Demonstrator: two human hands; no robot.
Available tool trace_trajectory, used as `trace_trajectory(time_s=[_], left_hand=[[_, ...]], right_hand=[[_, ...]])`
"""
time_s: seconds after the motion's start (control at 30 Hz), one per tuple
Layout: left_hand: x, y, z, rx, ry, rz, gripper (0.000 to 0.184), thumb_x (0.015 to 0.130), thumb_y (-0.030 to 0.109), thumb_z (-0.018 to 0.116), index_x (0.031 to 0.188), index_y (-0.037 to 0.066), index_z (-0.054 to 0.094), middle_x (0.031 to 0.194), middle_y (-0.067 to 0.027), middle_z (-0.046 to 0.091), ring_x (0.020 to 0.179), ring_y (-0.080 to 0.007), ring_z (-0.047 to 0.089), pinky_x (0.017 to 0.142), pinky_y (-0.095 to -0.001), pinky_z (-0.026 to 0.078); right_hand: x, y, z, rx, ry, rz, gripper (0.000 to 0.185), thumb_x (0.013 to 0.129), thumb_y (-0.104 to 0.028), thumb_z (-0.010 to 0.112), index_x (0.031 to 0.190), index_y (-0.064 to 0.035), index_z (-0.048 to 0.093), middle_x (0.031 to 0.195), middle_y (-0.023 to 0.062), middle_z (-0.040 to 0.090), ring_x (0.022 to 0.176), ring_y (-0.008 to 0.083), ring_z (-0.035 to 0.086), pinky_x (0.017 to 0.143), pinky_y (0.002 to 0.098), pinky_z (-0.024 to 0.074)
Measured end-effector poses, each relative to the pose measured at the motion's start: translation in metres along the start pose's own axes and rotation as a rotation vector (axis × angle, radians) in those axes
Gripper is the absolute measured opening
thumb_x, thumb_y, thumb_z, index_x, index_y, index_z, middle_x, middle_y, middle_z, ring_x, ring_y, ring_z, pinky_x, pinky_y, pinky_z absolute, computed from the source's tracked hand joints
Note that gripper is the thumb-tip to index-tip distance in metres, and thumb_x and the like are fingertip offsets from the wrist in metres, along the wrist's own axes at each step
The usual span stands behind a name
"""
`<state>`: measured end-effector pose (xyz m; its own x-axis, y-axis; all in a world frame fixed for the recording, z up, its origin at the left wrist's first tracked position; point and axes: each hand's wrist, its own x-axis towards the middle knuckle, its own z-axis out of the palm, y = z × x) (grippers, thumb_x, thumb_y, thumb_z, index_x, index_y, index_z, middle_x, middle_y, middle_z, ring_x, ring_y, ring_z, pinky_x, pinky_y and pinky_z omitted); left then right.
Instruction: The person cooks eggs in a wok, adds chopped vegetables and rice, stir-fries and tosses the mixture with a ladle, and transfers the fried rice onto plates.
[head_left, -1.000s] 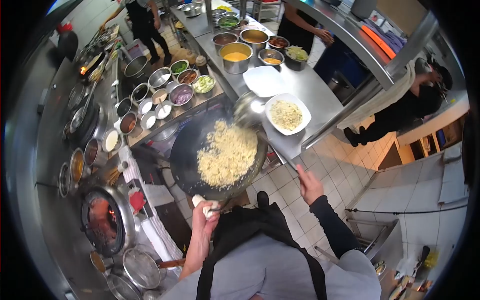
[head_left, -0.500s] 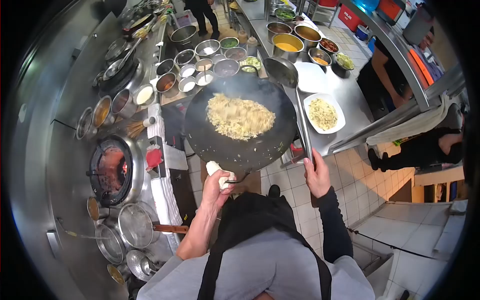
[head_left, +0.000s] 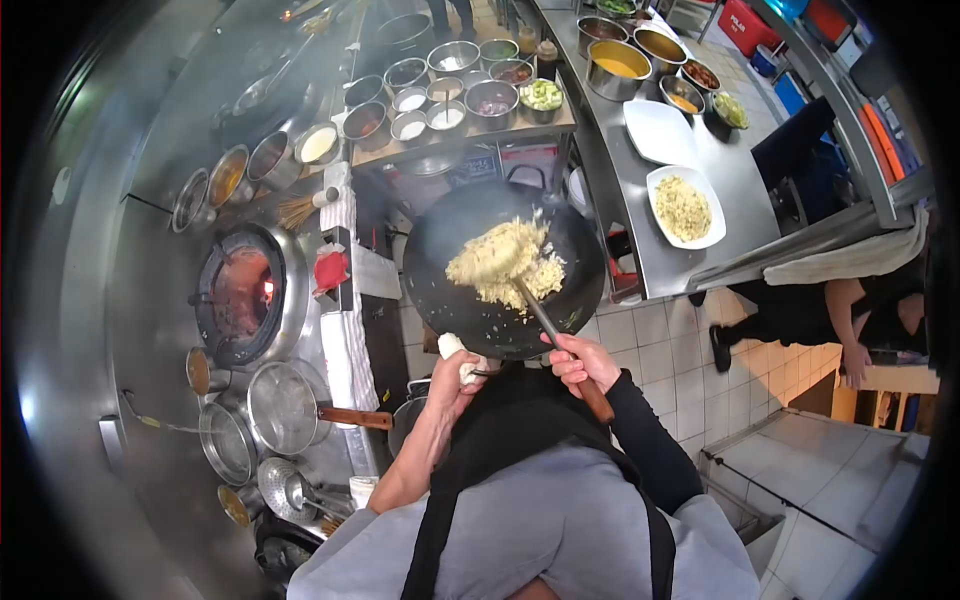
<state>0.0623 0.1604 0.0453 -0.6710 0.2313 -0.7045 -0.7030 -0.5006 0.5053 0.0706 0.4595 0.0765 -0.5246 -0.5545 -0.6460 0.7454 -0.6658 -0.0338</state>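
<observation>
My left hand (head_left: pixel 456 381) is closed round a white cloth (head_left: pixel 460 356) at the handle of a black wok (head_left: pixel 440 300), which is held up in front of me. My right hand (head_left: pixel 582 364) grips the ladle (head_left: pixel 545 322) by its long handle with a wooden end. The ladle's bowl is down in the wok, among yellowish fried rice (head_left: pixel 495 262), and rice partly hides it. To the right of the wok, a square white plate (head_left: pixel 714 233) of similar rice stands on the steel counter (head_left: pixel 670 270), beside an empty white plate (head_left: pixel 660 133).
A lit burner (head_left: pixel 238 298) is on the left, with strainers (head_left: pixel 288 405) below it. Several metal bowls of ingredients (head_left: pixel 492 103) stand beyond the wok. More pots (head_left: pixel 618 68) are on the right counter. A person (head_left: pixel 820 310) is at the far right, under a shelf.
The ladle has moved from the counter side into the rice in the wok, and my right hand has come in toward my left. The view has turned, shifting the surroundings.
</observation>
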Motion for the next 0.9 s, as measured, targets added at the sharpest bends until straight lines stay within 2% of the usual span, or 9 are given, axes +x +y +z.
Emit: trace_trajectory(time_s=[0.1, 0.2, 0.27, 0.47, 0.63, 0.73, 0.77, 0.87, 0.9], left_hand=[[-0.007, -0.007, -0.013, 0.028, -0.018, -0.034, 0.02, 0.089, 0.013, 0.065, 0.096, -0.005, 0.061, 0.079, -0.0171, 0.067, 0.049, -0.0152, 0.053, 0.038, -0.0234, 0.035], [-0.009, 0.004, 0.009, 0.094, -0.003, -0.022, 0.02, 0.09, 0.013, 0.065, 0.095, -0.006, 0.062, 0.08, -0.0174, 0.067, 0.048, -0.0149, 0.053, 0.038, -0.0234, 0.035], [0.001, 0.016, 0.028, 0.165, 0.003, -0.016, 0.02, 0.09, 0.012, 0.065, 0.098, -0.007, 0.062, 0.08, -0.0175, 0.067, 0.049, -0.0148, 0.054, 0.038, -0.0233, 0.034], [0.06, 0.044, 0.121, 0.143, -0.164, 0.094, 0.017, 0.089, 0.007, 0.063, 0.099, -0.006, 0.06, 0.08, -0.0188, 0.066, 0.05, -0.0159, 0.054, 0.038, -0.0237, 0.034], [0.092, 0.065, 0.174, 0.2, -0.166, 0.143, 0.017, 0.088, 0.006, 0.062, 0.101, -0.005, 0.06, 0.078, -0.0183, 0.066, 0.047, -0.0156, 0.053, 0.037, -0.0239, 0.033], [0.099, 0.072, 0.179, 0.225, -0.15, 0.146, 0.018, 0.087, 0.005, 0.062, 0.102, -0.005, 0.059, 0.077, -0.018, 0.067, 0.044, -0.0152, 0.051, 0.035, -0.0242, 0.033], [0.1, 0.071, 0.177, 0.227, -0.13, 0.147, 0.018, 0.087, 0.005, 0.062, 0.102, -0.005, 0.059, 0.077, -0.0179, 0.067, 0.043, -0.0151, 0.05, 0.035, -0.0243, 0.033], [0.092, 0.072, 0.17, 0.201, -0.075, 0.121, 0.017, 0.087, 0.005, 0.061, 0.101, -0.005, 0.058, 0.076, -0.0194, 0.066, 0.043, -0.016, 0.051, 0.035, -0.0246, 0.034], [0.09, 0.07, 0.166, 0.168, -0.057, 0.107, 0.018, 0.087, 0.005, 0.061, 0.101, -0.005, 0.058, 0.076, -0.0199, 0.066, 0.044, -0.0163, 0.051, 0.035, -0.0246, 0.034]], right_hand=[[-0.006, 0.007, -0.023, 0.041, -0.012, 0.032, 0.03, 0.117, -0.023, 0.046, 0.142, -0.0078, 0.053, 0.082, -0.001, 0.045, 0.056, 0.0013, 0.037, 0.039, 0.0156, 0.0316], [-0.034, -0.003, -0.016, -0.089, -0.03, -0.059, 0.031, 0.117, -0.023, 0.046, 0.144, -0.0085, 0.053, 0.082, -0.0013, 0.044, 0.056, 0.0013, 0.036, 0.039, 0.0159, 0.0318], [-0.061, -0.023, 0.001, -0.106, -0.023, -0.101, 0.031, 0.117, -0.023, 0.047, 0.143, -0.009, 0.053, 0.082, -0.0015, 0.044, 0.056, 0.001, 0.036, 0.039, 0.0161, 0.0302], [-0.126, -0.118, 0.025, -0.237, -0.027, -0.291, 0.029, 0.116, -0.025, 0.049, 0.142, -0.0114, 0.053, 0.081, -0.0024, 0.044, 0.056, 0.0008, 0.035, 0.04, 0.0166, 0.0292], [-0.16, -0.198, 0.033, -0.364, 0.106, -0.5, 0.026, 0.115, -0.024, 0.051, 0.138, -0.0134, 0.054, 0.08, -0.0043, 0.045, 0.055, 0.0001, 0.035, 0.042, 0.0166, 0.0293], [-0.154, -0.24, 0.03, -0.502, 0.32, -0.648, 0.018, 0.113, -0.019, 0.053, 0.129, -0.0122, 0.056, 0.08, -0.0044, 0.049, 0.054, 0.0003, 0.036, 0.042, 0.0176, 0.0298], [-0.142, -0.252, 0.025, -0.562, 0.412, -0.697, 0.016, 0.11, -0.019, 0.054, 0.123, -0.0087, 0.057, 0.075, -0.0025, 0.049, 0.053, 0.0027, 0.041, 0.04, 0.0213, 0.0338], [-0.083, -0.276, -0.012, -0.99, 0.797, -0.882, 0.029, 0.105, -0.018, 0.058, 0.131, -0.0044, 0.057, 0.073, 0.0099, 0.06, 0.057, 0.0208, 0.061, 0.048, 0.0372, 0.0498], [-0.052, -0.283, -0.049, -1.251, 0.925, -1.034, 0.043, 0.101, -0.014, 0.059, 0.141, 0.0006, 0.052, 0.082, 0.0222, 0.065, 0.073, 0.0377, 0.065, 0.067, 0.0469, 0.0523]])
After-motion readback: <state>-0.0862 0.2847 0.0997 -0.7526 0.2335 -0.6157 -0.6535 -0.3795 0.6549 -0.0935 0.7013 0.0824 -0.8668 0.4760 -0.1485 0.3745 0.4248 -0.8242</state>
